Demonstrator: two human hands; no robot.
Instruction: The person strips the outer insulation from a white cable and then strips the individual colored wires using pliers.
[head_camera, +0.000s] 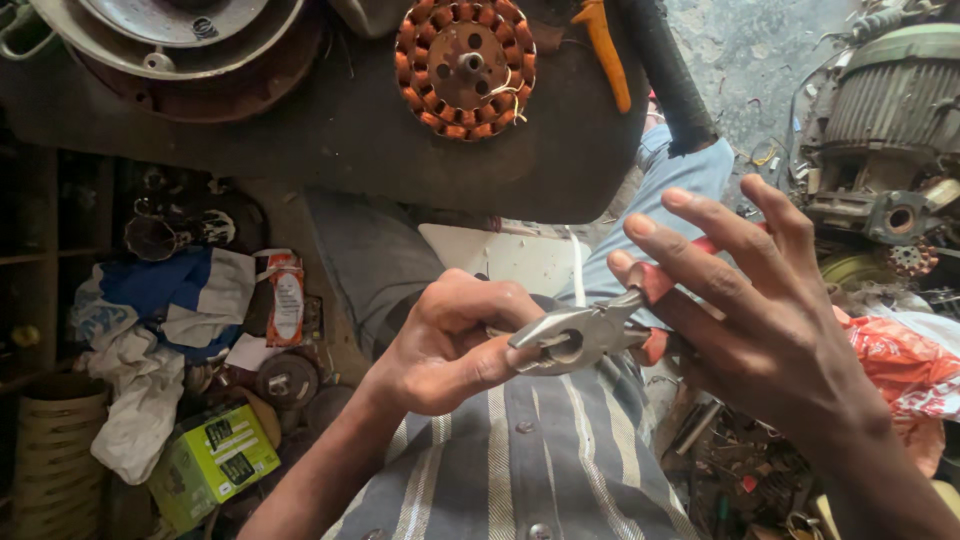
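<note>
We've got our right hand (770, 320) wrapped round the red-handled pliers (590, 335), their nose biting something small pinched in our closed left hand (455, 340), above our striped shirt (540, 460), the copper-wound stator (465, 65) lying on the dark bench (330, 140) beyond.

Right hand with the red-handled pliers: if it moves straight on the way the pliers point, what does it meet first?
The pliers in the right hand point left, so they would probably meet the left hand first; its fingers sit right at the nose.

We see pliers (585, 335) at centre, near: grey steel head pointing left, red handles running right, lying roughly level, head closed on small piece we cannot identify. Thin white wire (577, 270) rises just behind.
</note>
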